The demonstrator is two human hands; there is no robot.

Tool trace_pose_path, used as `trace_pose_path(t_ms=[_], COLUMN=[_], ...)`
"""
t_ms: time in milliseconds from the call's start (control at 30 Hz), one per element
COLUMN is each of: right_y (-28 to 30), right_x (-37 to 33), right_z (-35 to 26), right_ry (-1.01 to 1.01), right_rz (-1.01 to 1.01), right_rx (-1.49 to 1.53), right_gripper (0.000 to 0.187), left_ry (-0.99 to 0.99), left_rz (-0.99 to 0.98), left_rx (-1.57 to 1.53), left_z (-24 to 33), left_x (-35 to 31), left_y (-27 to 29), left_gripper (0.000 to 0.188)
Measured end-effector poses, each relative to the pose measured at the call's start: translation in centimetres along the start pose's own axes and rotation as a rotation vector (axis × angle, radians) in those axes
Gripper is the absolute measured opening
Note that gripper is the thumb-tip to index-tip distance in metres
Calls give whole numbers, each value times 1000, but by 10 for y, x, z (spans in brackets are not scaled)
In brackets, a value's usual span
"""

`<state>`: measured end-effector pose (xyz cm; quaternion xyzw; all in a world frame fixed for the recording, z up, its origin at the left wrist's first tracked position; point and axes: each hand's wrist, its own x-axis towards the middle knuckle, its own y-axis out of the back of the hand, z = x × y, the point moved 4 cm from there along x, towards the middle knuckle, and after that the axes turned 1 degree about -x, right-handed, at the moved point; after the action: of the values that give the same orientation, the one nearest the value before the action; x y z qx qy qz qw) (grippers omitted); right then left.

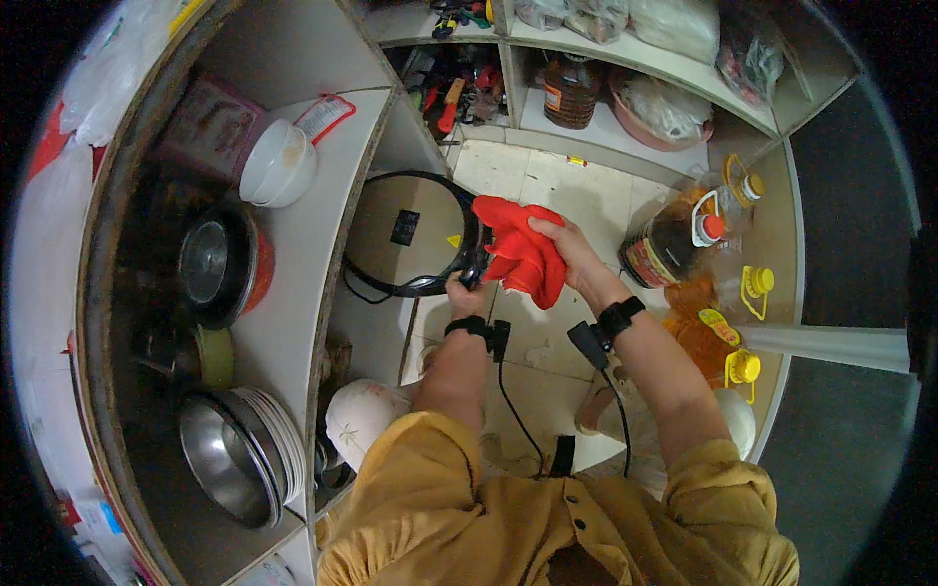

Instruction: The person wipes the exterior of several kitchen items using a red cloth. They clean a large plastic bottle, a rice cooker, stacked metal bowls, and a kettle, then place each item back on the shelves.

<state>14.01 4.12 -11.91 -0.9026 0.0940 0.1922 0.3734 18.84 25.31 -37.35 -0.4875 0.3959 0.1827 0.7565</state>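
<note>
Mustard sleeves (415, 469) point forward, right hand (564, 249) clutching red cloth (518, 239) (left hand (465, 296) gripping appliance (376, 249)).

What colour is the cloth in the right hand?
Bright red; the cloth shows best in the head view.

White bowls (278, 166), a steel basin (217, 457) and yellow-capped jugs (692, 327) are standing around what is probably a kitchen storage corner.
</note>
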Motion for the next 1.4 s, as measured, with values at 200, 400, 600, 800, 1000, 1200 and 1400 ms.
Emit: trace_pose_path(t_ms=[200, 400, 600, 800, 1000, 1200, 1400], right_y=[0, 12, 4, -31, -80, -64, 3], right_x=[4, 6, 16, 35, 32, 55, 61], right_z=[9, 6, 13, 42, 69, 76, 90], right_ry=[-14, -15, -8, 13, 2, 237, 283], right_rz=[15, 9, -76, -119, -291, -98, 65], right_rx=[-5, -24, 86, 36, -264, -680, -1032], right_gripper=[48, 49, 48, 40, 49, 50, 45], left_ry=[-73, -132, 44, -169, 88, -275, -707], left_rz=[-215, -209, 202, 150, -566, -242, -199], left_rx=[251, 346, 379, 537, 642, 859, 1235], left_z=[-38, -42, -25, 50, 70, 116, 131], left_x=[-20, -38, -66, -116, -183, -166, -130], left_y=[0, -15, 5, -38, -124, -130, -129], left_gripper=[22, 22, 27, 44, 55, 53, 61])
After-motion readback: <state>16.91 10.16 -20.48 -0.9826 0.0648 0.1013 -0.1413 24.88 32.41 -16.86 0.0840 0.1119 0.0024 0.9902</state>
